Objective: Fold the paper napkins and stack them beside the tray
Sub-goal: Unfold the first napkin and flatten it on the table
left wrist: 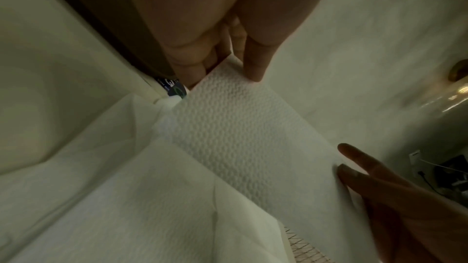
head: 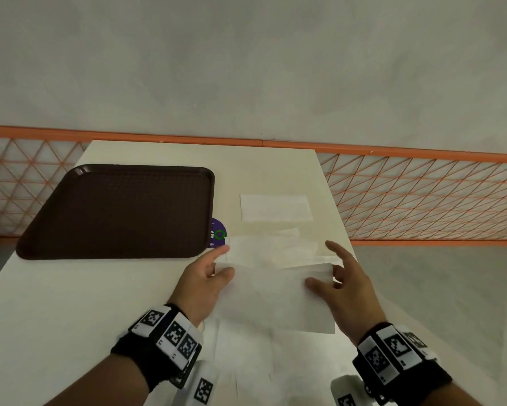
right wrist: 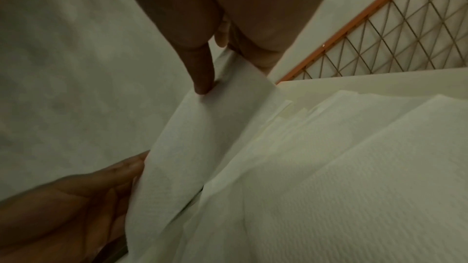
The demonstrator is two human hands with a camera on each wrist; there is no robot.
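A white paper napkin (head: pixel 275 297) is lifted off the table, held by its two far corners. My left hand (head: pixel 214 271) pinches the left corner between thumb and fingers. My right hand (head: pixel 325 276) pinches the right corner, index finger stretched out. The napkin (left wrist: pixel 235 127) shows its embossed texture in the left wrist view, and in the right wrist view its edge (right wrist: pixel 202 127) hangs from my right hand's fingers. Under it lie more loose napkins (head: pixel 275 247). A folded napkin (head: pixel 275 208) lies flat beyond them, right of the brown tray (head: pixel 70 206).
A round purple sticker (head: pixel 218 232) peeks out at the tray's right edge. The white table (head: pixel 56 303) ends just right of the napkins. An orange mesh railing (head: pixel 422 197) runs behind and to the right. More napkins (head: pixel 246 361) lie near me.
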